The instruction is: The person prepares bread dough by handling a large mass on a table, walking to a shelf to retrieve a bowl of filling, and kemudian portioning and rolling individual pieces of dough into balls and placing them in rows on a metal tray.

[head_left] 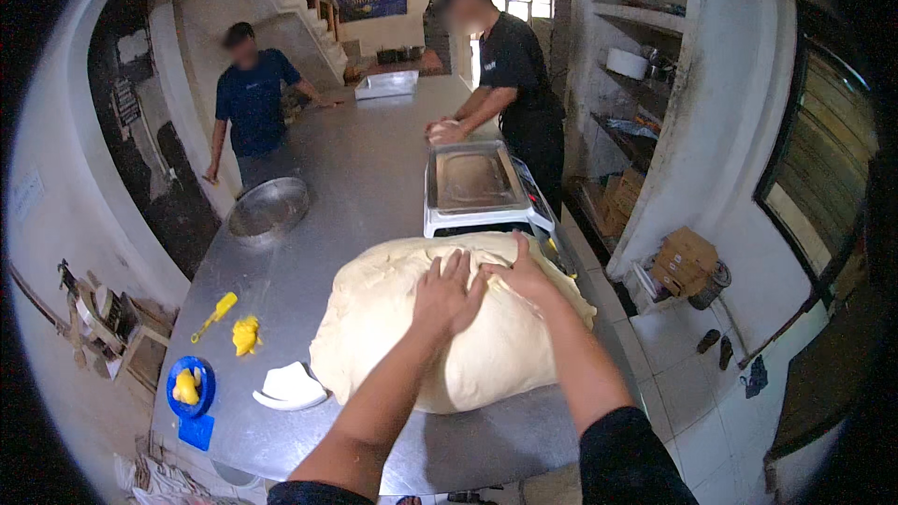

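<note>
Left hand (447, 294) and right hand (520, 275), grips flat and spread, holding nothing, press a large pale dough mound (393, 318) on the steel desk (365, 178); overhanging the near-right edge, it may slide off.

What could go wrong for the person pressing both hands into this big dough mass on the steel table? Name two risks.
1. The dough mass reaches the table's right edge; pushing that way with the right hand might send some over.
2. The dough's far side lies close to the scale; the left hand pressing forward could perhaps drive it against the scale.
</note>
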The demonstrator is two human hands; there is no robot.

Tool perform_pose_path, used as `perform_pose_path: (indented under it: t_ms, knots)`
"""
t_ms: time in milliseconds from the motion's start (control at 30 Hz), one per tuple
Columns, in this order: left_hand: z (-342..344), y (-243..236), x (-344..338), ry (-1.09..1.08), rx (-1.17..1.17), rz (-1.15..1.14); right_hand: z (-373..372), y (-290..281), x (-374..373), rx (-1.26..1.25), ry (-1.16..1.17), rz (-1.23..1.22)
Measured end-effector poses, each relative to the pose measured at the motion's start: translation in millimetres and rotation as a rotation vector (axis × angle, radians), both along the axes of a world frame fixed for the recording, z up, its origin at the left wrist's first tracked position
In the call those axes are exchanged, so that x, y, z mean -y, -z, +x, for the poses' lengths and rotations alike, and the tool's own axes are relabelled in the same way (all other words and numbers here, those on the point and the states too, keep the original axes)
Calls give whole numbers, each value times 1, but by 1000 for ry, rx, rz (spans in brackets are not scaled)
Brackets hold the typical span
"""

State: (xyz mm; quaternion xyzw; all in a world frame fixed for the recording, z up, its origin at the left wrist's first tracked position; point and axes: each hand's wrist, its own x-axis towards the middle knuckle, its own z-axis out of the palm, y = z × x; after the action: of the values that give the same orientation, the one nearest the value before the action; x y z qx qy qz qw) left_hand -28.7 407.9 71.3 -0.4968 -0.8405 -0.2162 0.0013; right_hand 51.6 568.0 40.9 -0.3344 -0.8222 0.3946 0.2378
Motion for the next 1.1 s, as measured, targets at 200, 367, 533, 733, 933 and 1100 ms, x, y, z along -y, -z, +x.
perform_pose_path:
  t_ms: [200, 367, 533, 733, 933, 1100]
  knots:
    - [-17, -8, -4, -157, -28, -35, 79, -121, 74, -309, -44, 485]
    - [-12, -7, -37, -103, 33, 36, 53, -5, 87, 23, 144, 741]
    - [-25, -13, -3, -131, 212, 87, 37, -13, 79, -71, 52, 469]
    - [19, -32, 89, 257, 100, 178, 42, -3, 51, 28, 185, 293]
    - [23, 47, 172, -303, -6, 254, 75, -22, 55, -212, -112, -383]
    - [-1, 66, 152, -419, -100, 328, 99, -71, 134, 74, -186, 548]
